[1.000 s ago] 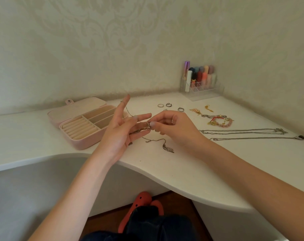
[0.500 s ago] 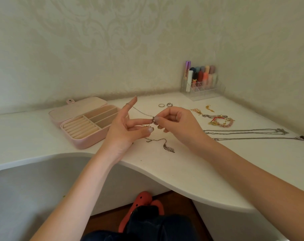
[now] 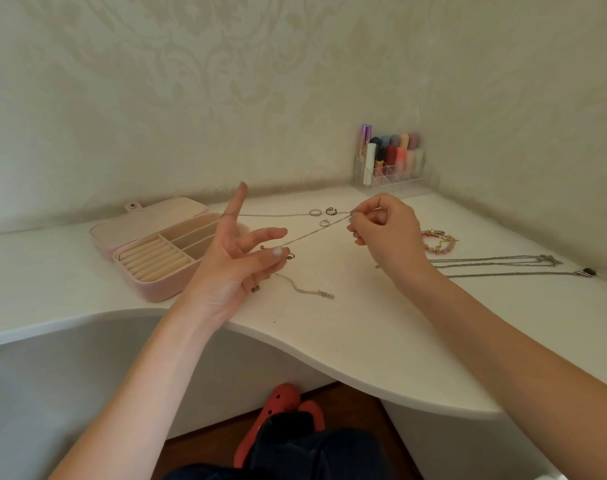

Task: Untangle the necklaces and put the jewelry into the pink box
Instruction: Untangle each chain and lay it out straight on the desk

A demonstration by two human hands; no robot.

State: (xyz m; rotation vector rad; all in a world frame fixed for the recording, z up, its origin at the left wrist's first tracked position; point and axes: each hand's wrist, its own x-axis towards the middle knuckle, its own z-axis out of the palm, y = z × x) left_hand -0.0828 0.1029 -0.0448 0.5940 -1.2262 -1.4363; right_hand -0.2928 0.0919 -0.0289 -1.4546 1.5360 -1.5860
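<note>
Head view: thin chain, light, limp, snag-prone, pinched by right hand; looped over, pinched by left hand; best gripped near knot.

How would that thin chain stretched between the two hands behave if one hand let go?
The thin chain would probably drop limp: its loose tail curls slack on the white table. It looks very light and fine, so it likely snags or knots easily. The right hand pinches it; the left hand hooks it.

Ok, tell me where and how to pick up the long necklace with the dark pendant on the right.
Pinch the dark pendant at the far right end of the long necklace, coming from above. The chain lies flat and thin on the desk; the pendant is its bulkiest part.
</note>
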